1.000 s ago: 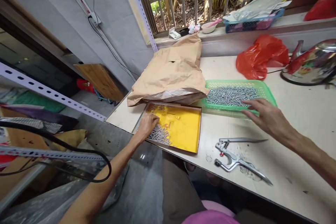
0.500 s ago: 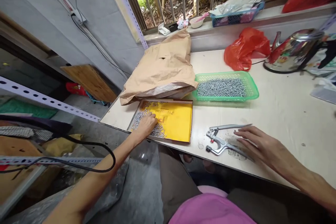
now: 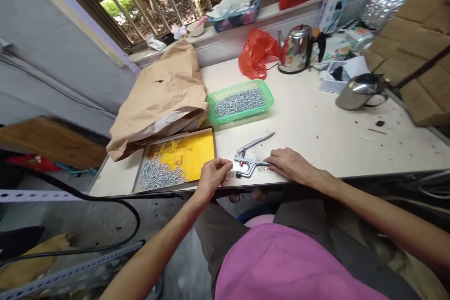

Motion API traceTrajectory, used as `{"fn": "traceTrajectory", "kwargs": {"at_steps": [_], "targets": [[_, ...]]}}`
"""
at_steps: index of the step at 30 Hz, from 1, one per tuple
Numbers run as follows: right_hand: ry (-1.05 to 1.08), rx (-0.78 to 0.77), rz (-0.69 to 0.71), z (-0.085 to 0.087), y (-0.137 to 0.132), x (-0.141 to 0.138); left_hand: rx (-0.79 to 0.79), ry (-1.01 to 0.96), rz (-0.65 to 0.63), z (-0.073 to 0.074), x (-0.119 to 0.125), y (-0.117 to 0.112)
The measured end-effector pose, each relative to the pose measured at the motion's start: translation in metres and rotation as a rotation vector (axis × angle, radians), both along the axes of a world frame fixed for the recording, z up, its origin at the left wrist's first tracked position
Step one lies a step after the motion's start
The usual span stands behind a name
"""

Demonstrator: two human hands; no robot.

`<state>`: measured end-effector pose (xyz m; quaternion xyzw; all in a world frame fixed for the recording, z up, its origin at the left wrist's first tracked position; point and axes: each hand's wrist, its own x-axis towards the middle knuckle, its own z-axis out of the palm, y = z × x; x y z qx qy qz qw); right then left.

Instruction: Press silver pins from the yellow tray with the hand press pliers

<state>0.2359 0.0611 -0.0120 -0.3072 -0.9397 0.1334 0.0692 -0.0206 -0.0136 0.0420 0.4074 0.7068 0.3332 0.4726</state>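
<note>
My left hand [image 3: 213, 176] is closed in a pinch beside the jaw of the silver pliers [image 3: 250, 166]. Whatever sits between its fingertips is too small to make out. Lying on the table, the pliers have spread handles, a spring, a red tip and a black tip. My right hand [image 3: 290, 165] is closed over the end of their lower handle. Left of my left hand, small silver metal pieces [image 3: 158, 174] are heaped in a shallow tray with a yellow bottom [image 3: 197, 152]. More such pieces [image 3: 241, 102] fill a green plastic basket [image 3: 267, 98] behind the pliers.
A large brown paper bag [image 3: 165, 89] lies behind the tray. Toward the back stand a red plastic bag [image 3: 258, 54] and a steel kettle [image 3: 297, 49]. A metal jug [image 3: 360, 91] is at the right. The table's front edge [image 3: 197, 190] runs just below my hands.
My left hand has left the heap in the tray and moved right to the pliers' jaw. My right hand has come down onto the lower handle. The view has swung right.
</note>
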Motion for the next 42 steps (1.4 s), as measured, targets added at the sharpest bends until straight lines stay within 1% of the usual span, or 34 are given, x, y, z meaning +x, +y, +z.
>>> {"fn": "traceTrajectory", "kwargs": {"at_steps": [2, 6, 9, 12, 16, 22, 25, 28, 31, 35, 37, 40, 41, 42], "targets": [[-0.018, 0.008, -0.037, 0.000, 0.000, 0.001, -0.031, -0.016, 0.006, -0.011, 0.016, 0.004], [-0.025, 0.003, -0.077, 0.001, 0.003, 0.007, -0.097, -0.066, 0.026, -0.027, 0.030, 0.009], [-0.023, -0.011, -0.085, -0.001, 0.004, 0.012, -0.135, -0.069, 0.029, -0.034, 0.036, 0.010], [-0.027, -0.029, -0.088, -0.001, 0.004, 0.014, -0.163, -0.041, 0.031, -0.037, 0.039, 0.010], [-0.031, -0.041, -0.101, 0.001, 0.003, 0.014, -0.203, -0.007, 0.004, -0.036, 0.039, 0.011], [-0.061, -0.056, -0.122, 0.000, 0.003, 0.012, -0.300, 0.016, -0.120, -0.030, 0.037, 0.016], [-0.068, -0.094, -0.102, 0.005, 0.006, 0.015, -0.332, 0.005, -0.139, -0.029, 0.037, 0.017], [-0.055, -0.052, -0.088, 0.015, 0.018, 0.017, -0.350, 0.007, -0.135, -0.028, 0.038, 0.017], [-0.069, 0.030, -0.057, 0.017, 0.039, 0.012, -0.351, 0.017, -0.115, -0.028, 0.039, 0.015], [-0.112, 0.053, 0.050, 0.013, 0.061, -0.003, -0.332, 0.015, -0.109, -0.029, 0.041, 0.012], [-0.149, 0.061, 0.067, 0.014, 0.065, -0.009, -0.323, 0.022, -0.106, -0.030, 0.040, 0.011], [-0.218, 0.054, 0.065, 0.021, 0.061, -0.012, -0.330, 0.054, -0.123, -0.029, 0.038, 0.007], [-0.232, 0.048, 0.060, 0.024, 0.059, -0.012, -0.312, 0.098, -0.139, -0.029, 0.037, 0.005], [-0.236, 0.040, 0.054, 0.026, 0.056, -0.011, -0.261, 0.173, -0.158, -0.028, 0.037, 0.003]]}}
